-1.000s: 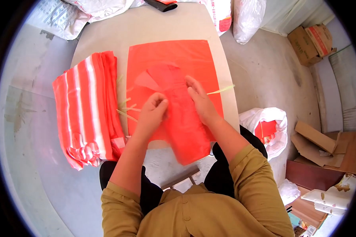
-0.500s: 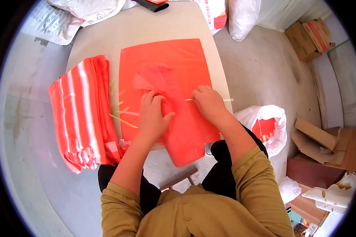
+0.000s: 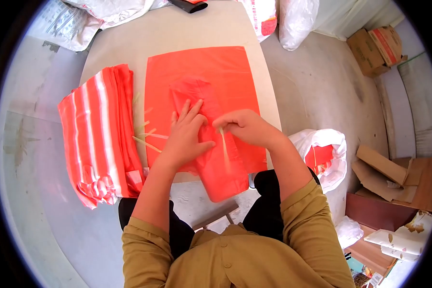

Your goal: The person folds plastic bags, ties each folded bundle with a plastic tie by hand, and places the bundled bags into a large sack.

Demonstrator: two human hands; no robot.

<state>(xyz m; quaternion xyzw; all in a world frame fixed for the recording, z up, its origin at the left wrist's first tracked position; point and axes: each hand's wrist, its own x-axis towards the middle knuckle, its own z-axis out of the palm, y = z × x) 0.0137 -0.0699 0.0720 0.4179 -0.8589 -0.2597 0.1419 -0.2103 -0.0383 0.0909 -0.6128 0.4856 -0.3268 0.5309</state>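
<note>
A folded red plastic bag lies lengthwise on a flat red plastic sheet, its near end hanging past the table's front edge. My left hand rests on the folded bag with fingers spread and thumb out. Just to its right, my right hand is closed in a pinch on a thin pale yellow strip, which hangs down over the bag, blurred at its lower end. Several similar yellow strips lie left of my left hand, at the sheet's edge.
A thick stack of red-and-white striped plastic bags sits along the left edge of the table. Beside my right knee stands a white sack with red bags inside. Cardboard boxes and white bags surround the table.
My right hand has moved left and slightly down, bringing the yellow strip over the folded bag. My left hand has spread its fingers over the bag, whose far end looks narrower.
</note>
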